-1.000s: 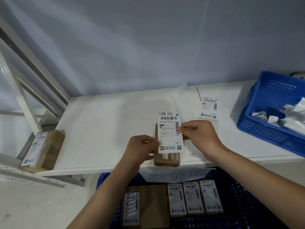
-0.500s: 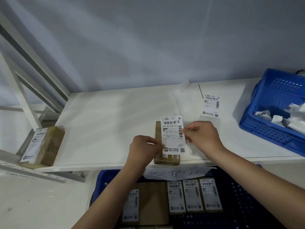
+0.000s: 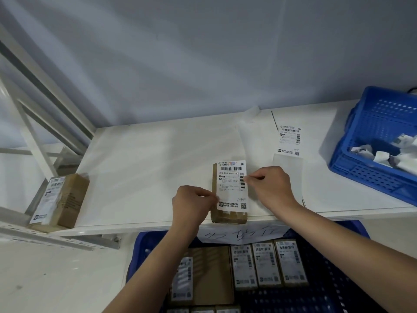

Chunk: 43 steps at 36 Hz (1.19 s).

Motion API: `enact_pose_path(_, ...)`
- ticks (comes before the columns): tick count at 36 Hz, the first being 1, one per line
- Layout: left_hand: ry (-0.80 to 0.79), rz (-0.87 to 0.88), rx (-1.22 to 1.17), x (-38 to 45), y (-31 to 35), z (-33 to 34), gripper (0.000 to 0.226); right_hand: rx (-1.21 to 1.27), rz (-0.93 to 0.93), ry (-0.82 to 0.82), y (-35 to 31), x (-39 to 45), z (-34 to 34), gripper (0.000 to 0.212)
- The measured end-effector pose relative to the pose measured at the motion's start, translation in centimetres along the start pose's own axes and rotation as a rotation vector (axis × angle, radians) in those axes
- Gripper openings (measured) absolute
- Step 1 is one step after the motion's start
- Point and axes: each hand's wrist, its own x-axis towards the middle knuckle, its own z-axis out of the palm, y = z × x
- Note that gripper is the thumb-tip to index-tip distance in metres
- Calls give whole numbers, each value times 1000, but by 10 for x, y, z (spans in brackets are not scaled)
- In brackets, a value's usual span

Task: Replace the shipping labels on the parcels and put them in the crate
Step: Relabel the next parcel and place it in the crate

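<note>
While parcel (image 3: 228,216) lies flat, fingers (image 3: 252,177) pinch label (image 3: 231,185).

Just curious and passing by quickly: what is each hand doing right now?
Left hand: pinching the left edge of the label over the parcel.
Right hand: pinching the label's right edge.

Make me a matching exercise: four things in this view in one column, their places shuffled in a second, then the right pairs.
Things:
1. held label
2. spare label
3. paper scraps
4. labelled parcels

Places:
A. in the crate below the table edge
B. pinched by both hands over a brown parcel
C. in the basket at the right
D. flat on the table, beyond the right hand

Pairs: 1-B, 2-D, 3-C, 4-A
</note>
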Motion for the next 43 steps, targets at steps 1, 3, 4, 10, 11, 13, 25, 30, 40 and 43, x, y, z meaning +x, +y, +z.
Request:
enact_pose_path(1,2,-3,3,0,0,0,23,-8,-7,1,1,0,1,8)
enact_pose_path(3,2,-9,17,-2,-1,-1,25,-32,-21,2,2,-1,2,8)
enact_pose_path(4,2,-9,25,-2,-1,-1,26,-43,-23,2,2,-1,3,8)
enact_pose_path(10,10,2,48,-4,-2,-1,27,-45,-22,13,3,-1,8,8)
enact_pose_path(11,8,4,47,-4,-2,-1,25,-45,-21,15,3,-1,9,9)
enact_pose_path(13,5,8,49,-5,-2,-1,20,-47,-20,17,3,-2,9,12)
enact_pose_path(25,22,39,103,-3,-1,-3,13,-102,-59,-2,4,-2,12,10)
enact_pose_path(30,19,29,102,-2,-3,-1,13,-97,-65,8,4,-2,13,11)
enact_pose_path(40,13,26,134,1,-5,2,6,-138,-96,7,6,-1,16,13)
enact_pose_path(43,17,36,140,0,-6,2,5,-115,-91,9,6,-2,16,10)
